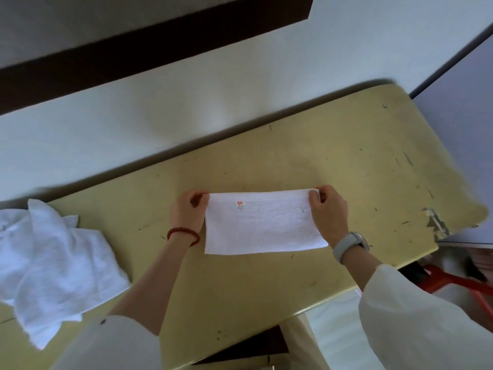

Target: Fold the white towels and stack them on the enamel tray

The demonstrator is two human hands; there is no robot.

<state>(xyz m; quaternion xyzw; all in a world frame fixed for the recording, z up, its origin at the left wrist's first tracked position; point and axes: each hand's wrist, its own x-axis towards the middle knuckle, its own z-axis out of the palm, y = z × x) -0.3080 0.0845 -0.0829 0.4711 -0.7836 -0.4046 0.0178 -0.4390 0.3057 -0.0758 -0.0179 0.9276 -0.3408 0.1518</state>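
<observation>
A white towel [266, 225] lies flat as a folded rectangle in the middle of the yellow table [333, 161], with a small red label near its far left corner. My left hand [188, 210] pinches the towel's far left corner. My right hand [329, 212] pinches its far right corner. Both forearms reach in from the near edge of the table. A heap of crumpled white towels [56, 268] sits at the table's left end. No enamel tray is in view.
The table stands against a pale wall [186, 89]. Its right end has a chipped edge [436, 222]. A red stool frame [458, 284] shows below the table's right end. The table's near edge runs diagonally under my arms.
</observation>
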